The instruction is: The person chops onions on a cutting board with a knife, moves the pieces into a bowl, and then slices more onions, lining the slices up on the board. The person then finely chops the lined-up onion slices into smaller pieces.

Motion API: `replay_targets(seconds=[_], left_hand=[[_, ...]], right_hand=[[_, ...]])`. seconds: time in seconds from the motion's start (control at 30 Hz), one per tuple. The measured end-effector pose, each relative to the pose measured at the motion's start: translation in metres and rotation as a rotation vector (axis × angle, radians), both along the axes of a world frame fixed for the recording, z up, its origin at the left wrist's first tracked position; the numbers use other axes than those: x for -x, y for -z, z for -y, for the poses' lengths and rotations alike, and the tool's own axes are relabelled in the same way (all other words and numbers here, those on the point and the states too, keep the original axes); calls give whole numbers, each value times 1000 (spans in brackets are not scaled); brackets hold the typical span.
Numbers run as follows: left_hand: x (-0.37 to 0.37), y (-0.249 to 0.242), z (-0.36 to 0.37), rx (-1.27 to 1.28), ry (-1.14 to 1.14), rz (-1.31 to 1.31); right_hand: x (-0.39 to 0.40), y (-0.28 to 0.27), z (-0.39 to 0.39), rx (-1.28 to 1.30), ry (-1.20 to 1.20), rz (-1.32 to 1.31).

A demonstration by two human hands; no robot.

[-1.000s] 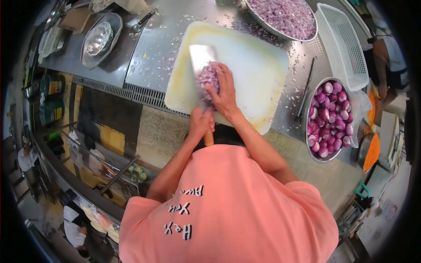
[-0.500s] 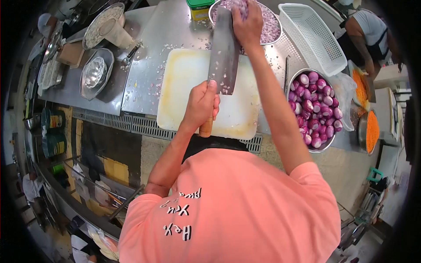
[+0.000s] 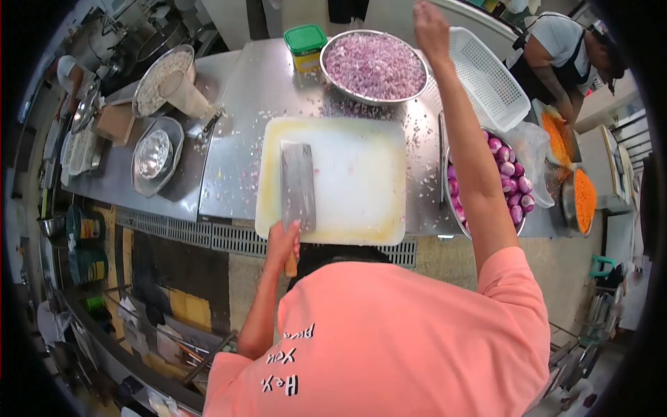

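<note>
My left hand (image 3: 283, 242) is closed round the wooden handle of a broad cleaver (image 3: 298, 184), whose blade lies over the left part of a white cutting board (image 3: 358, 174). Bits of onion cling around the board. Beyond the board stands a steel bowl heaped with chopped red onion (image 3: 375, 66). My right hand (image 3: 432, 33) is raised near the top edge, right of that bowl and beside a white perforated basket (image 3: 490, 83). Its fingers look drawn together; what they hold, if anything, is hidden. Under my right forearm sits a bowl of peeled red onions (image 3: 513, 177), partly covered.
A green-lidded tub (image 3: 306, 47) stands left of the chopped onion. Farther left are a bowl of pale chopped food (image 3: 163, 80) and a foil-like bowl (image 3: 154, 154). At right, a person (image 3: 556, 55) works beside orange shredded food (image 3: 585, 201) and a plastic bag (image 3: 531, 149).
My right hand has left the chopped-onion bowl, moving right and up. The cleaver has come down and left from the bowl's edge onto the board, still in my left hand.
</note>
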State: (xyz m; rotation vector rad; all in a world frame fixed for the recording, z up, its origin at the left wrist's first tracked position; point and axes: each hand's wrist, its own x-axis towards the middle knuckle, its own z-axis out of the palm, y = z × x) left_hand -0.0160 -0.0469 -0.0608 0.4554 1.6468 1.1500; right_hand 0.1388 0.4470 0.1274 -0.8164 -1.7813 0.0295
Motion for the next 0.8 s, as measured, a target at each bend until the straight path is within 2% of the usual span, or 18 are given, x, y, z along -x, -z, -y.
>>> replay_targets(seconds=[0.03, 0.1, 0.13, 0.2, 0.23, 0.3, 0.37, 0.43, 0.47, 0.57, 0.63, 0.73, 0.8], left_hand=[[0, 7, 3, -16, 5, -7], [-3, 20, 7, 7, -38, 6], [-6, 15, 7, -9, -43, -12], [-9, 17, 6, -22, -52, -23], [-10, 17, 8, -24, -53, -36], [-10, 15, 9, -6, -82, -35], [-11, 15, 10, -12, -98, -20], [-12, 15, 11, 18, -116, 12], [-11, 14, 11, 18, -115, 35], [-16, 10, 10, 36, -134, -13], [-15, 15, 8, 36, -128, -22], [-13, 15, 10, 35, -123, -27], [-12, 15, 8, 43, -131, -19]], right_hand=[[4, 6, 1, 100, -100, 115], [17, 46, -17, -126, -110, 266], [25, 70, -26, -134, -115, 269], [46, 100, -30, 59, -137, 268], [52, 105, -28, 65, -157, 272], [57, 123, -28, -35, -92, 563], [78, 146, -41, 53, -143, 522], [92, 158, -40, 332, -77, 622], [100, 166, -35, 359, -103, 558], [110, 170, 1, 283, -26, 696], [108, 178, 0, 184, 12, 631], [96, 164, -16, 284, -183, 732], [74, 149, -28, 221, -119, 784]])
